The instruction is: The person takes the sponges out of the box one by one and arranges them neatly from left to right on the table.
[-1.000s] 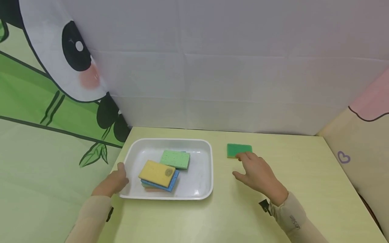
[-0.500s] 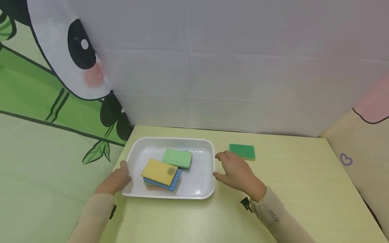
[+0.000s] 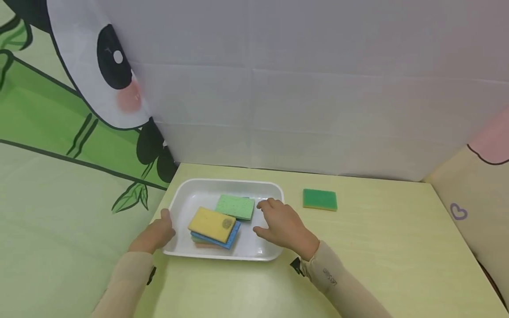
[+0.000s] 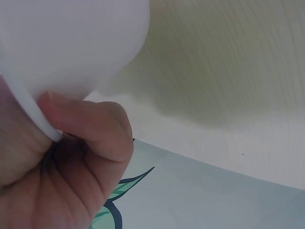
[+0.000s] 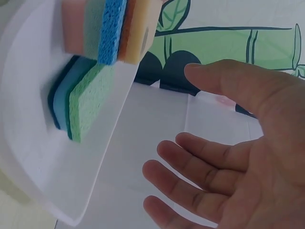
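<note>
Pinching the rim of the tray [image 3: 250, 248] with the left hand [image 3: 154, 232], at the near part of the left side. In the left wrist view, one bent digit pressed to the outer wall, just under the rim; hard to tell the number of fingers on the inner side.

Hovering over the opposite end of the tray with the right hand [image 3: 283, 227]: fingers loosely bent and spread, thumb well apart from them, only air in the gap. Seen apart from both stacks in the right wrist view.

Just beyond the right fingertips, toward the left grip, a light green sponge [image 3: 235, 206], lying on a darker green layer and a blue one. Between that pile and the left grip, nearer the body, a taller stack, slightly askew. On its top, a yellow sponge [image 3: 210, 224] with a dark round mark near the corner toward the right hand. Below it, a brown layer [image 5: 127, 24], then a blue sponge [image 3: 233, 238], a pale green sponge [image 5: 92, 28] and, lowest, a pink sponge [image 5: 74, 26].

Outside the tray, to the right of the right hand and a little farther off, a green sponge [image 3: 320, 198] lying flat on the table [image 3: 381, 238], yellow along the near edge. Behind both grips, beige sleeves [image 3: 338, 278]. Beyond them, past the far table edge, a pale wall cloth [image 3: 318, 110]; off to the left hand's outer side, a printed leaf [image 3: 133, 197].
</note>
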A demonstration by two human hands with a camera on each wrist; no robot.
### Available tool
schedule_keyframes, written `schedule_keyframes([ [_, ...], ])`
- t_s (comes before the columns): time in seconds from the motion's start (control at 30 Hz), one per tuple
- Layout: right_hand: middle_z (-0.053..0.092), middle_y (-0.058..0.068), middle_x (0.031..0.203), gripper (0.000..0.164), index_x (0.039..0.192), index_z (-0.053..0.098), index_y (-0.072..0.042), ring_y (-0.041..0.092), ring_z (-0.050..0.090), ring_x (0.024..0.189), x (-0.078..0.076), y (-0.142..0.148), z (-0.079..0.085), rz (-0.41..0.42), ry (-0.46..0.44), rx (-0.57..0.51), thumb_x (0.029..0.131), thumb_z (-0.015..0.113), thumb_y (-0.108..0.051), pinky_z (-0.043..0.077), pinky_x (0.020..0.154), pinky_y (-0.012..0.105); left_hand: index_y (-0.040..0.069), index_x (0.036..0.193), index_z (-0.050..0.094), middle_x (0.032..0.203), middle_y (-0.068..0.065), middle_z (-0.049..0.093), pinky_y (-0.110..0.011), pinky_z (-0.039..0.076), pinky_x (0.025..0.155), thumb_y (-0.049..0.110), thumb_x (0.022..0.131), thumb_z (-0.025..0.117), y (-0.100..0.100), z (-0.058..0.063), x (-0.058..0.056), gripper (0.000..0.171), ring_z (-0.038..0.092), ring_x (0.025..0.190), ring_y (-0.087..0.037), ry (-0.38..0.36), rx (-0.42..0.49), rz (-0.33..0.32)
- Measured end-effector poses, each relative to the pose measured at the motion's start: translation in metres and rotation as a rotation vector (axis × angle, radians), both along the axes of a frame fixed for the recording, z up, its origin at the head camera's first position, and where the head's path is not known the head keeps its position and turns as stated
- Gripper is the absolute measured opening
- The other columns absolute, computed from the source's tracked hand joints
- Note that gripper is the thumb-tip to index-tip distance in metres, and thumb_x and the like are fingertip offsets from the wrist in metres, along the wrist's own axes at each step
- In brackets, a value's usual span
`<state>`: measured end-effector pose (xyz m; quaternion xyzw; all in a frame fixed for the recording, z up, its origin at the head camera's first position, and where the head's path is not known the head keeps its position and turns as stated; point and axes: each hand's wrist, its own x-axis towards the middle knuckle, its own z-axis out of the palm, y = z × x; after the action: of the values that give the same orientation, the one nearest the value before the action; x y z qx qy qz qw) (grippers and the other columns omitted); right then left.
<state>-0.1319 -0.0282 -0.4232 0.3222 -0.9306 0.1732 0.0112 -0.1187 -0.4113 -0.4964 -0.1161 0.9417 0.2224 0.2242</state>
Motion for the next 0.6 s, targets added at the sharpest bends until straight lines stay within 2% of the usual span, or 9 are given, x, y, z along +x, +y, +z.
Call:
schedule_keyframes([
  [0.43,0.061,0.01,0.118,0.064,0.128,0.059,-0.001,0.024,0.061,0.102,0.001,-0.065,0.003,0.047,-0.003,0.067,0.085,0.075,-0.046,0.052,0.077,0.038,-0.008,0.139,0.008,0.09,-0.021,0.059,-0.044,0.048,0.069,0.009,0.097,0.045,-0.002,0.0,0.004,0.058,0.06,0.074,-0.029,0.009,0.024,0.002],
  [0.6,0.059,0.005,0.103,0.064,0.12,0.06,-0.002,0.019,0.057,0.087,-0.003,-0.09,0.002,0.051,-0.002,0.118,0.083,0.076,-0.051,0.05,0.065,0.032,-0.01,0.143,0.002,0.094,-0.023,0.059,-0.047,0.047,0.074,0.011,0.096,0.044,-0.003,0.001,0.005,0.066,0.059,0.077,-0.03,0.012,0.021,0.0],
])
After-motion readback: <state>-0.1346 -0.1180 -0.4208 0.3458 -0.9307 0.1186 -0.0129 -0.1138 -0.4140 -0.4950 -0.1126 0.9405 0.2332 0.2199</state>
